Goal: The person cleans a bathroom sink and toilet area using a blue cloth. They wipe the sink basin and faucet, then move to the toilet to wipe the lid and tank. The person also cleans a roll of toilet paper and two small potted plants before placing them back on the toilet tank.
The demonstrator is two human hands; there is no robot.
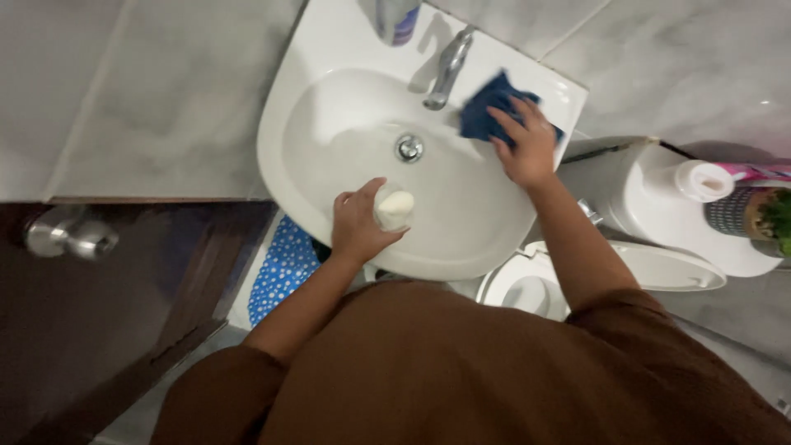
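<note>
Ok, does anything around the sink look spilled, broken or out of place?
Nothing stands out. The left hand holds a clear dish with a white soap bar over the sink, and the right hand presses a blue cloth on the rim beside the faucet. No spill or damage shows.

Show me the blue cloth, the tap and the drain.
cloth (486, 111), head view, on its bare middle left of the fingers
tap (449, 66), head view, mid-spout
drain (409, 148), head view, centre of the metal ring
</note>
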